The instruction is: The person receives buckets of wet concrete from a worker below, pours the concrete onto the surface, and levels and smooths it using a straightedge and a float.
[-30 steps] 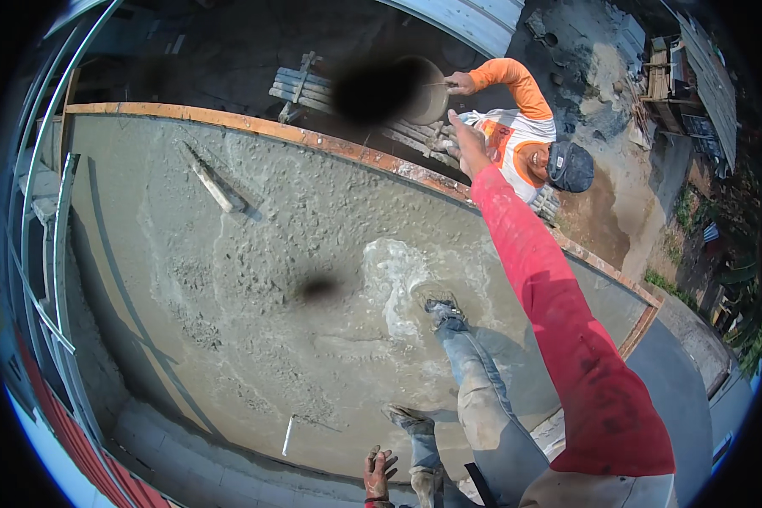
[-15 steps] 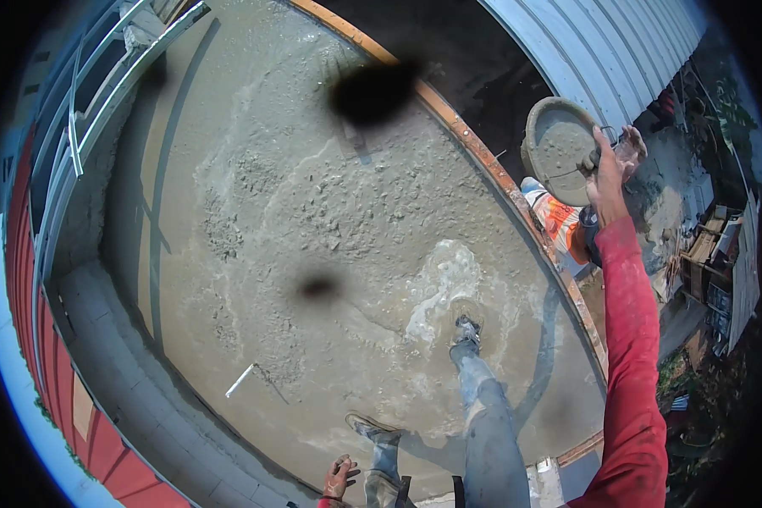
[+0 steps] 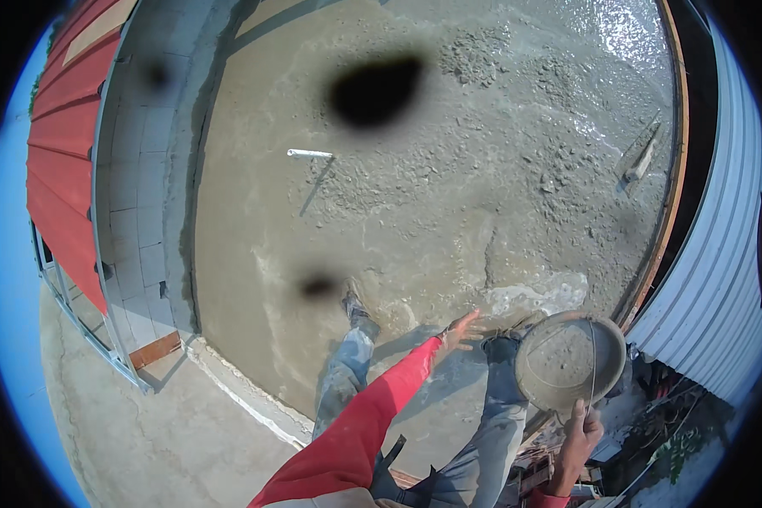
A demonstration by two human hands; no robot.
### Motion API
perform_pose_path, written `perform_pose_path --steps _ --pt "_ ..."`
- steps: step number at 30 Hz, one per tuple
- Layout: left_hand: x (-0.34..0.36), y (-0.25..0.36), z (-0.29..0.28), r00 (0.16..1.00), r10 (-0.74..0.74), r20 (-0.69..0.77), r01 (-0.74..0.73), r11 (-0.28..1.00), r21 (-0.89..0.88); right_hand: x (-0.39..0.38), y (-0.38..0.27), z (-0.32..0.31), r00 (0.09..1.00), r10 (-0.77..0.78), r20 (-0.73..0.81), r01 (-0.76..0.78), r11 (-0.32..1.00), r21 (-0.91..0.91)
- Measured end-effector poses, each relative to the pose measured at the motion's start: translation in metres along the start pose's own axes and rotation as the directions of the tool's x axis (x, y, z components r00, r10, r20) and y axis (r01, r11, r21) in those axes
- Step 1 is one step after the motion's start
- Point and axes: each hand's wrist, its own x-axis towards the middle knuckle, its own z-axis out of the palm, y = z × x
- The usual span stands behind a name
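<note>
A round grey bucket (image 3: 527,366) filled with wet concrete (image 3: 559,354) hangs low at the right, just in front of my right leg. My right hand (image 3: 581,438) is closed on its thin wire handle (image 3: 593,364), at the near side of the rim. To the left of the bucket, my left hand (image 3: 461,331) reaches out with its fingers apart. It holds nothing and is a short way from the bucket rim. Both my legs (image 3: 491,423) stand in the wet concrete slab (image 3: 398,229), the boots partly sunk in it.
A white pipe (image 3: 310,154) sticks up from the slab. A piece of wood (image 3: 642,162) lies at the right. An orange-brown form board (image 3: 677,152) edges the pour, with corrugated metal sheet (image 3: 703,271) beyond. Left stands a block wall (image 3: 140,212). Dark blots obscure parts of the view.
My view has turned to the right. The bucket has come from beyond the form board to beside my leg, in my right hand. My left hand has risen toward it.
</note>
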Motion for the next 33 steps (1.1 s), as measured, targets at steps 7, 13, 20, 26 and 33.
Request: perform_pose_path --steps 7,13,20,26,33 --pt "-0.034 0.033 -0.105 0.798 0.339 0.499 0.05 0.787 -0.615 -0.058 -0.088 0.19 0.854 -0.148 0.498 0.368 0.849 -0.379" --pt "-0.061 0.045 -0.308 0.859 0.508 0.065 -0.272 0.559 -0.783 -0.077 -0.086 0.435 0.376 -0.413 0.829 0.87 0.465 -0.163" --pt "-0.051 0.126 -0.525 0.806 0.547 -0.225 -0.428 0.276 -0.86 -0.035 -0.115 0.719 0.123 -0.449 0.885 0.992 0.028 -0.124" --pt "-0.132 0.212 -0.704 0.76 0.503 -0.411 -0.583 0.25 -0.773 -0.047 -0.158 0.922 -0.137 -0.512 0.848 0.988 -0.006 0.156" --pt "-0.301 0.312 -0.695 0.343 0.305 -0.888 -0.925 0.271 -0.265 -0.078 -0.25 0.969 0.008 -0.713 0.701 0.974 0.163 0.155"
